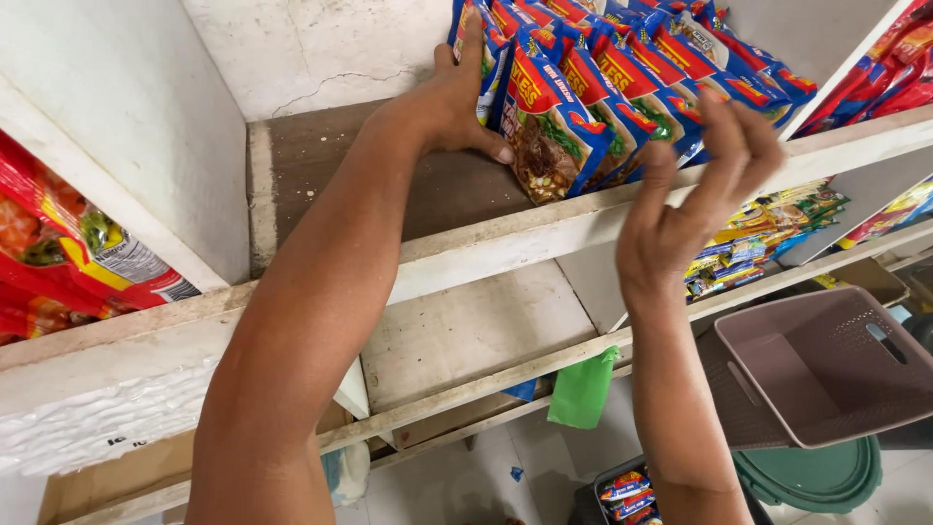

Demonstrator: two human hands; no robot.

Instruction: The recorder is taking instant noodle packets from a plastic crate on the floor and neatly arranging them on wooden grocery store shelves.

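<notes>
- The packets point(583, 107) stand in a row on the upper shelf point(457, 243), at its right end, near the front edge; bare board lies open to their left, up to the divider point(126, 136).
- The row runs back and rightward; each packet stands upright, face turned front-left.
- They are blue and red, with a food photo.
- Left hand point(457, 97) lies flat against the row's left end, fingers spread.
- Right hand point(695, 194) hovers before the row, fingers curled, holding nothing.

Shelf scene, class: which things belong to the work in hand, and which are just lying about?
In the work:
left hand, pressed against the row of blue packets
right hand, open, at the front of that row
wooden shelf

Lying about:
red packets
pink basket
green lid
green bag
</notes>
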